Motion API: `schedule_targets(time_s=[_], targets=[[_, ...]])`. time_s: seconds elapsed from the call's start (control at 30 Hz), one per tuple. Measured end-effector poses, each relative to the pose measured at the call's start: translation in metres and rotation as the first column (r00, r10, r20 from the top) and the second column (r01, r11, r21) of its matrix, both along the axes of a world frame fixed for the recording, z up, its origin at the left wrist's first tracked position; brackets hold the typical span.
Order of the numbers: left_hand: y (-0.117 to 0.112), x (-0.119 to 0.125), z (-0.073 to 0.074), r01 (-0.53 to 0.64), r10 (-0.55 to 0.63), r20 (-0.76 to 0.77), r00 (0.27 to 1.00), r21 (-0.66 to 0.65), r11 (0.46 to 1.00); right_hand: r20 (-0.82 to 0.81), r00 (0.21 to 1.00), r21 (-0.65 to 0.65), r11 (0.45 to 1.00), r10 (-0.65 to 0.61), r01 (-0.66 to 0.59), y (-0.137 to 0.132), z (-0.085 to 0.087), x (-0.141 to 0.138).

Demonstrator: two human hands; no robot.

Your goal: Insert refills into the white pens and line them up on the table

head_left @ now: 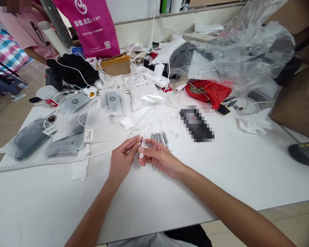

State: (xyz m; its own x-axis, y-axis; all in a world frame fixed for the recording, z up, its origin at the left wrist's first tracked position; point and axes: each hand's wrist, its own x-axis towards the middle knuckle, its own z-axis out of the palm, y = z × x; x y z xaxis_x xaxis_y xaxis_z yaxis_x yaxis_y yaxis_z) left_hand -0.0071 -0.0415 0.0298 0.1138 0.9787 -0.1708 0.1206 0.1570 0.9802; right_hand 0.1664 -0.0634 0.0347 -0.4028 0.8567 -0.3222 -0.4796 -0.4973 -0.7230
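Note:
Both my hands meet near the middle of the white table (221, 171). My right hand (158, 157) pinches a small white pen-like stick (142, 148) that stands nearly upright between its fingers. My left hand (123, 156) has its fingertips closed against the same stick near its top. Just behind my right hand lie several grey pens (159, 138) side by side on the table.
Clear packets with dark items (67, 130) and a white bag (142, 91) lie at the left and back. A pixelated dark object (197, 124), a red pouch (208, 92), crumpled clear plastic (242, 51), white cables and a magenta bag (92, 24) crowd the rear. A person in pink stands far left.

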Motion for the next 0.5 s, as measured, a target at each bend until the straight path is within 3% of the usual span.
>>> schedule_targets(time_s=[0.13,0.5], targets=[[-0.004,0.000,-0.002,0.038,-0.035,-0.057,0.998,0.062,0.997,0.007,0.998,0.013,0.997,-0.070,0.070,0.006,-0.003,0.004],[-0.011,0.003,0.003,0.078,-0.073,-0.119,0.990,0.033,0.996,0.111,0.949,0.106,0.953,-0.296,0.285,0.013,0.000,0.015]])
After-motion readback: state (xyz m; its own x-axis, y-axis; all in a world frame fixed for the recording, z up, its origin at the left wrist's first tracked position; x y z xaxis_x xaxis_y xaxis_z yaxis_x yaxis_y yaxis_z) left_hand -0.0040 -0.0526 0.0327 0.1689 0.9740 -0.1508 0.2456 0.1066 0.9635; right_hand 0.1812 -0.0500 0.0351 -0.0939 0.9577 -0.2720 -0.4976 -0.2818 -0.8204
